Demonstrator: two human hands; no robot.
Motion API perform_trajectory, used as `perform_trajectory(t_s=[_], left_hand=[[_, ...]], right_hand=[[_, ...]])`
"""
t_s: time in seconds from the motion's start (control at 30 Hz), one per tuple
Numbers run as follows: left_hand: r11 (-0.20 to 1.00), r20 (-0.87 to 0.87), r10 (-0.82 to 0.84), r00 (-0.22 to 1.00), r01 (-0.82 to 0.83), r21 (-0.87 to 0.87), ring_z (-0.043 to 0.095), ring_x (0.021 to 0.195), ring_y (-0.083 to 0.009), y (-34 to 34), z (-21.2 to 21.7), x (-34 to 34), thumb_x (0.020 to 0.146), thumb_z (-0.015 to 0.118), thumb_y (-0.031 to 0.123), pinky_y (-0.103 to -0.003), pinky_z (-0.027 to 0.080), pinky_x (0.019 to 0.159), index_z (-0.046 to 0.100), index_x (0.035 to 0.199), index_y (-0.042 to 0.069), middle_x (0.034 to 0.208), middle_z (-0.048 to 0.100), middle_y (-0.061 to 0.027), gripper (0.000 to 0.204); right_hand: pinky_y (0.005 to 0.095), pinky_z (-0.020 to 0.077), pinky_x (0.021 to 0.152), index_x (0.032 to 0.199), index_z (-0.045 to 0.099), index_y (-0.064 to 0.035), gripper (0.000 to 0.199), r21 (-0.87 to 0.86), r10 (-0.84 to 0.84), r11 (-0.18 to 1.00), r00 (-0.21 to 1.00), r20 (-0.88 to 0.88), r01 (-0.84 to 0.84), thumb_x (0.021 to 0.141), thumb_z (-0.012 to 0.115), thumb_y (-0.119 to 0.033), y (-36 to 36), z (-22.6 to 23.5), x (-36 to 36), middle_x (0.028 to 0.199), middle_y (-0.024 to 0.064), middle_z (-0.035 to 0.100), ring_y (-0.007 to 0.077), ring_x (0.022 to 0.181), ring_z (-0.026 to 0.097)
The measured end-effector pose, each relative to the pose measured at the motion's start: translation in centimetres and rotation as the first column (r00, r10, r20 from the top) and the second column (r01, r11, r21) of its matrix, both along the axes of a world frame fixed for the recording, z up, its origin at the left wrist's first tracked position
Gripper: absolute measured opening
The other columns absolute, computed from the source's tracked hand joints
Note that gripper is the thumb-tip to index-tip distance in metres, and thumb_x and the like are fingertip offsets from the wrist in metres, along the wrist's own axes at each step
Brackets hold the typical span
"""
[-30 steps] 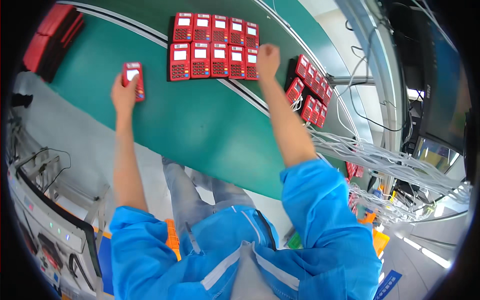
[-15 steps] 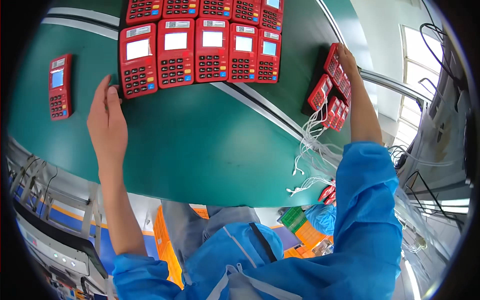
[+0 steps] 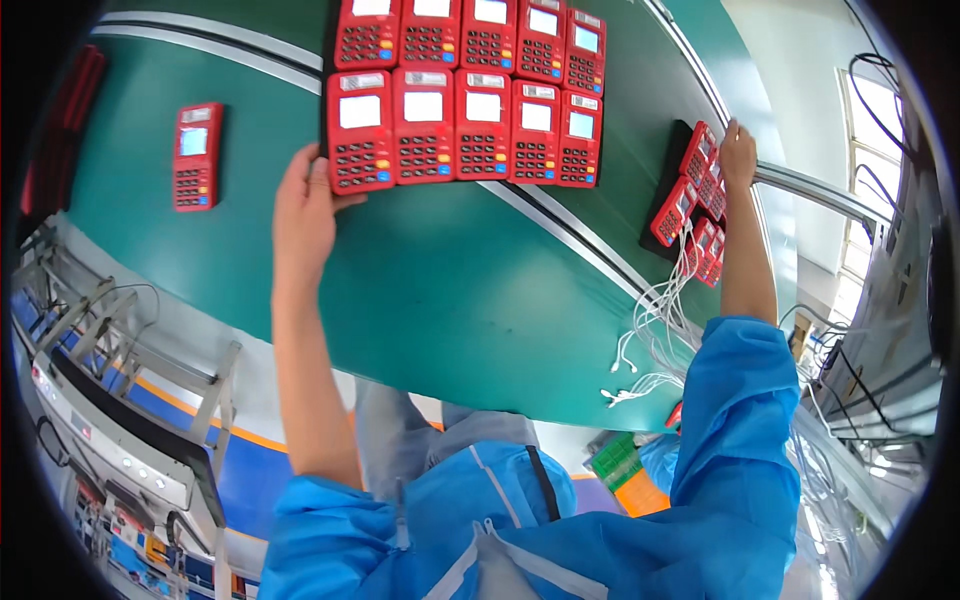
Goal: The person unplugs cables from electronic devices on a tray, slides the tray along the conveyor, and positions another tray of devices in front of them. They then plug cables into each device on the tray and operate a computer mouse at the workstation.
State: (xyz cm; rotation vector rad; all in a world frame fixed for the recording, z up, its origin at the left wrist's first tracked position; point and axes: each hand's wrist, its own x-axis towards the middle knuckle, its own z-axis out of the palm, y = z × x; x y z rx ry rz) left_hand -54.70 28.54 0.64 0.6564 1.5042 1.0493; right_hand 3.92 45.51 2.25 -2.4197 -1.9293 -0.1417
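Note:
At the near left corner of a black tray point(image 3: 325, 120), my left hand point(image 3: 303, 220) closes on the tray's edge, its thumb beside the corner payment terminal. Red payment terminals point(image 3: 483, 125) with lit screens and keypads stand on this tray in two visible rows, face up. Out to the right, my right hand point(image 3: 739, 158) is beside a smaller group of red terminals point(image 3: 676, 210), close to the metal rail. Its fingers are curled, and what they hold, if anything, is hidden. A single red terminal point(image 3: 196, 157) lies apart on the green table, left of my left hand.
White cables point(image 3: 660, 325) run from the right-hand terminals toward the near edge of the green table point(image 3: 450, 300). Metal rails point(image 3: 570, 230) cross the tabletop. More red items point(image 3: 65, 130) are stacked at the far left. A crate point(image 3: 615, 460) sits below the table.
The view has shifted, so the table's contents appear farther right. My left hand has closed on the tray's corner. My right hand has moved off the right-hand terminals toward the rail.

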Motion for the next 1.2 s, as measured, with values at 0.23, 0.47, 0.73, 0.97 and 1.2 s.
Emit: perform_trajectory(t_s=[0.23, 0.47, 0.73, 0.97, 1.2], left_hand=[[0.99, 0.237, 0.104, 0.966, -0.123, 0.063, 0.065, 0.098, -0.0251, -6.0, -3.6, 3.9, 0.102, 0.037, 0.012, -0.038, 0.057, 0.085, 0.023, 0.142, -0.005, 0.115, 0.059, -0.0181, 0.046], [0.998, 0.291, 0.029, 0.956, -0.043, 0.041, 0.066, 0.091, -0.0231, -7.4, -0.4, 5.1, 0.101, 0.034, 0.007, -0.035, 0.056, 0.081, 0.006, 0.151, 0.008, 0.111, 0.059, -0.0164, 0.056], [0.99, 0.543, 0.128, 0.83, -0.142, -0.017, 0.065, 0.096, -0.0236, -22.4, -2.5, 20.9, 0.102, 0.039, 0.012, -0.036, 0.054, 0.086, 0.014, 0.127, -0.001, 0.111, 0.059, -0.0191, 0.038], [0.969, 0.639, 0.228, 0.735, -0.109, -0.221, 0.061, 0.108, -0.0358, -23.8, -1.9, 31.1, 0.102, 0.039, 0.016, -0.042, 0.055, 0.086, 0.01, 0.133, -0.001, 0.126, 0.05, -0.0225, 0.046], [0.983, 0.64, -0.117, 0.759, -0.004, 0.184, 0.06, 0.096, -0.0212, -24.0, -11.2, 27.4, 0.097, 0.048, 0.023, -0.034, 0.049, 0.088, 0.055, 0.106, 0.007, 0.105, 0.062, -0.0043, 0.019]], right_hand=[[0.044, 0.0386, 0.1, 0.113, 0.061, 0.0047, 0.072, -0.306, -0.215, 0.95, 0.846, -0.487, 0.065, 0.096, 0.025, -0.055, 0.6, -3.6, -20.7, 0.119, 0.0281, 0.058, 0.0432, 0.116, 0.052], [0.0484, 0.038, 0.099, 0.115, 0.059, 0.0054, 0.074, -0.164, -0.189, 0.979, 0.845, -0.499, 0.122, 0.096, 0.024, -0.058, -1.9, -2.1, -24.6, 0.118, 0.0288, 0.058, 0.0462, 0.114, 0.051], [0.0476, 0.0479, 0.084, 0.106, 0.058, -0.0067, 0.039, 0.011, 0.382, 0.918, 0.878, -0.289, -0.396, 0.099, 0.034, -0.036, -4.3, -2.4, -29.1, 0.103, 0.0164, 0.063, 0.0368, 0.099, 0.058], [0.0429, 0.0514, 0.077, 0.112, 0.062, -0.0178, 0.029, 0.077, 0.685, 0.719, 0.723, 0.086, -0.69, 0.096, 0.043, -0.033, -7.2, -2.9, -30.6, 0.103, 0.0059, 0.063, 0.0282, 0.099, 0.06], [0.0423, 0.0426, 0.095, 0.12, 0.053, 0.0003, 0.04, 0.535, 0.691, 0.7, 0.258, -0.675, -0.472, 0.091, 0.057, -0.026, -24.1, 10.8, -39.8, 0.122, 0.025, 0.054, 0.04, 0.112, 0.052]])
